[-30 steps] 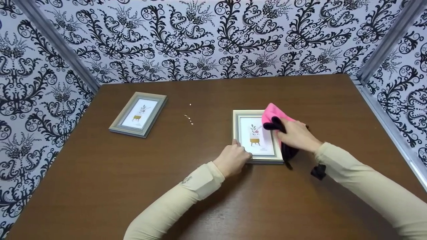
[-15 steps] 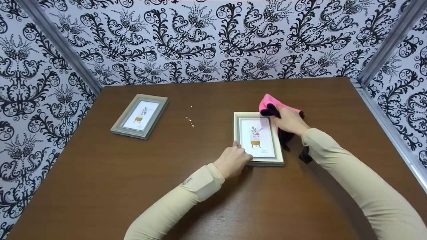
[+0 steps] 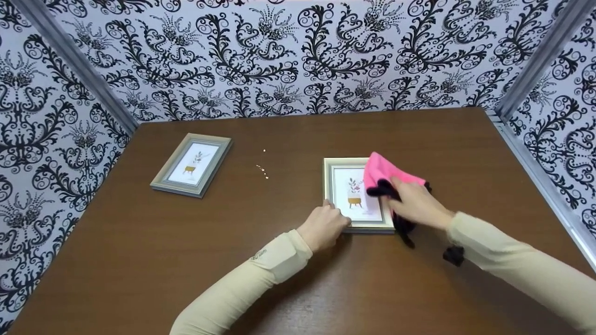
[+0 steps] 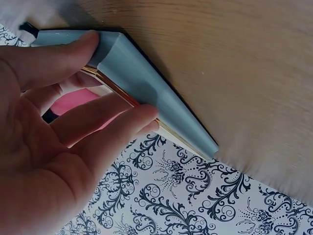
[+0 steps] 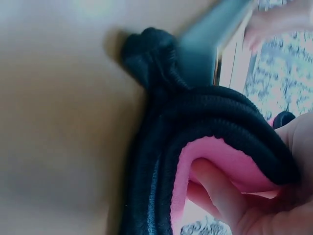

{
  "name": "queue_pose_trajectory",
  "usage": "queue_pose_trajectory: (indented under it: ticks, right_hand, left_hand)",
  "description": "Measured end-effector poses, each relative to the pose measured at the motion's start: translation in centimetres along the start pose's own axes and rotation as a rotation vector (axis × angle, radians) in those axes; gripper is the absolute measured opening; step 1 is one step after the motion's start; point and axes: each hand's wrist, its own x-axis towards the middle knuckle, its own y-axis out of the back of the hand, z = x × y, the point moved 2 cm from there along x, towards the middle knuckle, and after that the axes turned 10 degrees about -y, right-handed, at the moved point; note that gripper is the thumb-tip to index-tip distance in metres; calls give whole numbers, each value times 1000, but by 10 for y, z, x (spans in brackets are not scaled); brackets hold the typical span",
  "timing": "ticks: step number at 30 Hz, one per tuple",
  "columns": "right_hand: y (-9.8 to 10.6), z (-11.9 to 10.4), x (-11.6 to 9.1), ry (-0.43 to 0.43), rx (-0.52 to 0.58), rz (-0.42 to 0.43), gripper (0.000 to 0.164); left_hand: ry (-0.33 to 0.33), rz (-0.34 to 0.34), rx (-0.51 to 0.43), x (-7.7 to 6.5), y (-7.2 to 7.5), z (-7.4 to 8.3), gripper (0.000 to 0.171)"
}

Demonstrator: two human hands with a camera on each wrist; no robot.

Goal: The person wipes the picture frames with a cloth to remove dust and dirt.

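Observation:
A cream picture frame [image 3: 328,186] lies face up on the brown table, right of centre, with a plant print behind its glass. My left hand [image 3: 324,226] holds its near left corner; in the left wrist view the thumb rests on the grey-blue side [image 4: 146,83] and the fingers on the front edge. In my right hand [image 3: 419,202] is a bunched pink cloth [image 3: 386,170] with black edging, lying over the frame's right side and part of the glass. The right wrist view shows the cloth's thick black folds [image 5: 215,110] curving round the fingers.
A second picture frame [image 3: 192,165] lies at the far left of the table [image 3: 186,251]. Small white specks [image 3: 262,171] dot the wood between the two frames. Patterned walls [image 3: 279,56] with metal corner posts [image 3: 535,56] enclose the back and sides.
My right hand with the cloth moved up to the frame's far right corner, then came back down over the right side of the glass. My left hand stays at its corner.

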Motion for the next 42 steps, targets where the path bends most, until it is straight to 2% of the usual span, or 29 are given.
queue_pose_trajectory:
  ticks: [9, 13, 16, 19, 22, 24, 26, 30, 37, 42]
  right_hand:
    - [-3, -10, -47, 52, 3, 14, 11]
    - [-1, -10, -59, 100, -60, 17, 13]
    - [2, -10, -63, 227, -192, 18, 34]
    - [4, -7, -63, 417, -329, 4, 58]
    - [4, -3, -55, 554, -424, -34, 60]
    - [4, 0, -48, 590, -477, -48, 56]
    - [4, 4, -38, 578, -541, -50, 54]
    - [3, 11, -13, 503, -629, -30, 48]
    - [-1, 17, 35, 330, -679, 27, 45]
    - [-7, 12, 55, 238, -676, 20, 41]
  left_hand:
    - [1, -12, 8, -1, 0, 1, 11]
    - [7, -4, 4, 0, 0, 0, 9]
    - [5, 2, 15, 0, 1, 0, 9]
    - [-2, 1, 29, -1, 1, 1, 9]
    - [-2, -10, 32, -1, 0, 0, 9]
    - [-3, -15, 26, -1, 0, 0, 8]
    - [-3, -19, 18, -1, 0, 0, 8]
    - [-2, -14, 22, 0, -1, 0, 9]
    - [-7, 19, 43, 0, -4, 1, 8]
    - [8, 12, 43, -1, -3, 1, 8]
